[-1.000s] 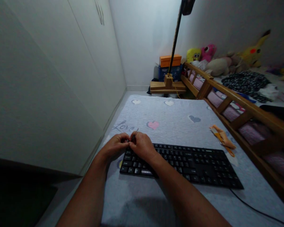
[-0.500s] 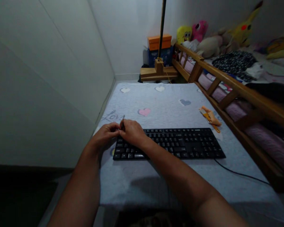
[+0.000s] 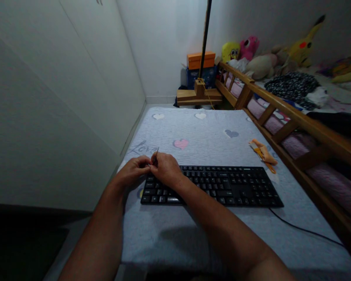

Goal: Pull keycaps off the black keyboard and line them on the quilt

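Note:
A black computer keyboard (image 3: 242, 186) lies flat across the cloth-covered table (image 3: 160, 238). Over its far left corner, my right hand (image 3: 167, 168) is closed around a thin dark stick-like tool (image 3: 157, 150), whose end sticks up above the fingers. Fingertip to fingertip with it, my left hand (image 3: 133, 169) is pinched beside the same corner; whatever lies between those fingers is too small and covered to name. The right hand and forearm hide part of the keyboard's left keys.
An orange cloth (image 3: 268, 153) lies with a yellow-orange handled item (image 3: 270, 168) beyond the keyboard's right end. A black cable (image 3: 307, 231) runs off to the right. A wooden bed rail (image 3: 298, 115) borders the right side, a pale cabinet (image 3: 93, 89) the left.
The camera view has shifted slightly, so everything sits a little lower and to the right. Both hands stay together at the keyboard's far left corner, with the thin tool still in the right.

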{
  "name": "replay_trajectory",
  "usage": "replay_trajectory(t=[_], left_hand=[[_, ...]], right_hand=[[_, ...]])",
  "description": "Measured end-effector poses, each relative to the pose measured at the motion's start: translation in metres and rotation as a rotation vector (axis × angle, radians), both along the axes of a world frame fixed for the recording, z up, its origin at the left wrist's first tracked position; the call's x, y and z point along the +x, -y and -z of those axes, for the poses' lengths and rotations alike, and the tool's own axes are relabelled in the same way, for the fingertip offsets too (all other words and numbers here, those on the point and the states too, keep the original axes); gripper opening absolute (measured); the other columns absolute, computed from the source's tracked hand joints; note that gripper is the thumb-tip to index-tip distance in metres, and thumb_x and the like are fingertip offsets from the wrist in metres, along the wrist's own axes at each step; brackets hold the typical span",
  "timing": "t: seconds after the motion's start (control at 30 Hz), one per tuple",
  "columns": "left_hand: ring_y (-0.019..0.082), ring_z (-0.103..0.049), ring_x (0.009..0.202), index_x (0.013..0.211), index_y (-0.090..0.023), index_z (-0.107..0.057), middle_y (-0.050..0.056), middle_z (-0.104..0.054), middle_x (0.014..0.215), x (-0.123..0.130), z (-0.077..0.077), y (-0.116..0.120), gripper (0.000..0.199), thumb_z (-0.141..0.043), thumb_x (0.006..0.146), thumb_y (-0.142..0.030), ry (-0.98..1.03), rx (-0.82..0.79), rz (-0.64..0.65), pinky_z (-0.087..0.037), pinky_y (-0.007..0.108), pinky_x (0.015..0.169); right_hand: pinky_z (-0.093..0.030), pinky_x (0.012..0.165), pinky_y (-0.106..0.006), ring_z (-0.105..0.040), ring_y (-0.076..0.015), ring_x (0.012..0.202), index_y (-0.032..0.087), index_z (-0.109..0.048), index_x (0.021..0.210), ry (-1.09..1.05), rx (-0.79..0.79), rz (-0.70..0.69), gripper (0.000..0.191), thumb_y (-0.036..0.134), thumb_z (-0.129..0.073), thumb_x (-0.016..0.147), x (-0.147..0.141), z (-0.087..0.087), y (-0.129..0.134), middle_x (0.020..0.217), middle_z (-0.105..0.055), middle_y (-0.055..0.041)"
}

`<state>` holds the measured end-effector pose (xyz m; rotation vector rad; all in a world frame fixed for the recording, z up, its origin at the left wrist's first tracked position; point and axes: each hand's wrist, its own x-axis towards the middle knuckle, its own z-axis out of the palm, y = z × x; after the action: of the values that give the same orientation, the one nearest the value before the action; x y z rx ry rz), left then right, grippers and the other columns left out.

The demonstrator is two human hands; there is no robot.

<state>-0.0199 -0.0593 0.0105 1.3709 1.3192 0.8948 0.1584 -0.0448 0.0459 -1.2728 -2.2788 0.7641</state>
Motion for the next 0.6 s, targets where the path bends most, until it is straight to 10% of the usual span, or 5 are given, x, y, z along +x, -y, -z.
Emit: replay_trajectory(t=[0.6], left_hand=[[0.021,-0.058,0.082,0.081,-0.015,-0.07,0.005,-0.063,0.078,-0.0045,-0.002,-0.0009,0.03,-0.08,0.067,-0.04,-0.101,0.069,0.048,-0.047,0.031,0.076]], right_hand=[[-0.046,0.072,-0.026,-0.068,-0.0177,0.085,0.021,-0.071,0.097,0.0,-0.034,0.038,0.015,0.022,-0.061,0.084,0.0002,-0.0016,0.0016,0.092,-0.076,-0.0045]])
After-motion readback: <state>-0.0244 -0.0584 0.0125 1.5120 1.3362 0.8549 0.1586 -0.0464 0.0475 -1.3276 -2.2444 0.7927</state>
